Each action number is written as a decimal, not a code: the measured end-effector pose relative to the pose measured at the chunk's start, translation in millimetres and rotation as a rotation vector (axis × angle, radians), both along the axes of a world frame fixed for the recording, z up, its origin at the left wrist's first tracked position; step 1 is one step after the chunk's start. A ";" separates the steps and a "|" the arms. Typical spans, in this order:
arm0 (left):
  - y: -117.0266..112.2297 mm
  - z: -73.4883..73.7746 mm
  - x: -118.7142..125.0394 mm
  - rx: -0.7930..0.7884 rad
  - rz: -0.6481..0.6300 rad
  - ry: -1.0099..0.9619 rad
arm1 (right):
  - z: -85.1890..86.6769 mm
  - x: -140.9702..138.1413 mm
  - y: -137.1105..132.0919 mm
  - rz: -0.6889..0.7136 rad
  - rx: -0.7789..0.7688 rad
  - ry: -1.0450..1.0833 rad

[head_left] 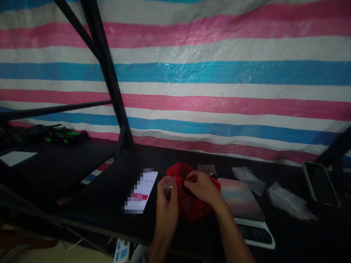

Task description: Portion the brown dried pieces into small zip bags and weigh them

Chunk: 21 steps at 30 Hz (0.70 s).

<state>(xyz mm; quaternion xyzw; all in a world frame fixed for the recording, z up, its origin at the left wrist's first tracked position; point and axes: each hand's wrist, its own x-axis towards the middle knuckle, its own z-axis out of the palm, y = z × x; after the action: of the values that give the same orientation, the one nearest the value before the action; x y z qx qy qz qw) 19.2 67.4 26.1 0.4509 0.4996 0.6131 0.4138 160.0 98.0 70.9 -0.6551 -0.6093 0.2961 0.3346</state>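
Note:
A red plastic bag [196,210] sits open on the black shelf, with dark small contents inside that I cannot make out. My left hand [166,201] is at its left side, closed on a small clear plastic bag [169,182] held upright. Over the mouth of the red bag, my right hand [200,186] reaches in with fingers bent together. What its fingertips pinch, if anything, is hidden. Just behind lies a clear bag of small brownish pieces [207,170]. To the right of my right hand is a digital scale [241,201] with a shiny plate.
Clear plastic bags [289,201] lie right of the scale, with more bags [248,179] behind it. A dark-screened phone [320,184] is at far right. A lit phone [144,193] lies left of my hands. Green-and-black toy cars [65,135] stand beyond the metal post [109,80].

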 end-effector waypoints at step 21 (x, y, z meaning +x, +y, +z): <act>1.0 -18.8 -2.2 0.202 -0.051 0.483 | 33.3 2.6 -33.6 0.190 0.297 0.004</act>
<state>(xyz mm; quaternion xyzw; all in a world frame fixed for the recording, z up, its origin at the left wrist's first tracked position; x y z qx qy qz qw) 17.0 68.3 7.3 0.6359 0.5084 0.5237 0.2507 162.5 64.4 104.2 -0.5372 -0.7048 0.2343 0.3996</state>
